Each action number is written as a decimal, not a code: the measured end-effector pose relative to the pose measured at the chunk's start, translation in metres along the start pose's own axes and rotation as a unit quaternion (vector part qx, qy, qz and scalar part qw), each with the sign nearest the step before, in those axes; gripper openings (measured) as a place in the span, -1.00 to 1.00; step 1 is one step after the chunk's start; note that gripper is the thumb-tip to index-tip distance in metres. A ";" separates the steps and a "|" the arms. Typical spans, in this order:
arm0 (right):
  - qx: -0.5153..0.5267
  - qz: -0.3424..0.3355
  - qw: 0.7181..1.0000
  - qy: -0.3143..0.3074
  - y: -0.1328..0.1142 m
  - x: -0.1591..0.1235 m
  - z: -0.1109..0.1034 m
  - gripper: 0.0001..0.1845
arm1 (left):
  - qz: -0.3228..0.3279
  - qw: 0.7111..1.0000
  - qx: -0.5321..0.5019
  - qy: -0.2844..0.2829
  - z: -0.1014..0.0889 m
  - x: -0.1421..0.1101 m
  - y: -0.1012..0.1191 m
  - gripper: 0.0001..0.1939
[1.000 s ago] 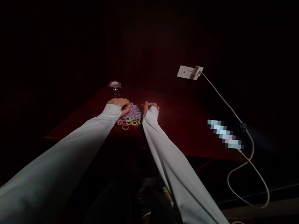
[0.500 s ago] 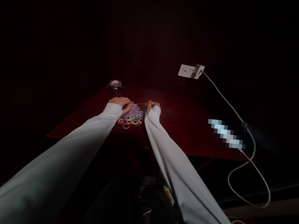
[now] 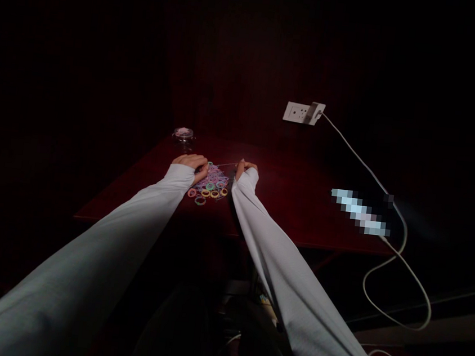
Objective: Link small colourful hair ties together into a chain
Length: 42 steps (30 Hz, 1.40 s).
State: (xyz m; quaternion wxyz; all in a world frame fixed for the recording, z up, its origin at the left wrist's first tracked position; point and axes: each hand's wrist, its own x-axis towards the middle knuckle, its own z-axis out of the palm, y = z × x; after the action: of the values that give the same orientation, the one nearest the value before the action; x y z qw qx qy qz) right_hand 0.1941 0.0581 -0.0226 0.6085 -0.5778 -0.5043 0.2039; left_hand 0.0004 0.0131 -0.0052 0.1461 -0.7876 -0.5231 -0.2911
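Your left hand [image 3: 191, 163] and right hand [image 3: 244, 169] each pinch an end of what seems a thin stretched band [image 3: 224, 165], fingers closed on it, just above the coloured rings [image 3: 210, 187] heaped on the tabletop [image 3: 285, 206].

- The thin strand [image 3: 224, 165] stretched between the left hand [image 3: 191, 163] and the right hand [image 3: 245, 168] is too fine to tell thread from elastic.
- Both hands' fingertips are too small to make out.
- Right of the strand, an object [image 3: 360, 212] is blurred.
- The white cable [image 3: 399, 257] leaves the bottom edge.
- The small jar [image 3: 182, 135], beyond the left hand, has unclear contents.
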 end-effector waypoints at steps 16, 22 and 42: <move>-0.001 -0.007 1.000 0.016 0.004 0.005 0.001 -0.51 | 0.003 1.000 0.008 0.017 -0.005 -0.004 0.007 -0.76; 0.014 -0.012 1.000 0.004 -0.006 -0.002 -0.005 -0.53 | 0.006 1.000 -0.001 0.011 -0.004 -0.004 0.005 -0.78; -0.035 -0.158 0.961 -0.224 -0.018 -0.016 -0.006 -0.64 | 0.017 0.999 -0.038 -0.013 0.009 0.002 -0.009 -0.73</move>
State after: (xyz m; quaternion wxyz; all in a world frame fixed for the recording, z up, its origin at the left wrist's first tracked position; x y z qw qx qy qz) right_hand 0.1863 0.0375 -0.0112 0.4838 -0.4510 -0.7196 0.2113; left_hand -0.0046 0.0229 -0.0114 0.1143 -0.8048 -0.5003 -0.2983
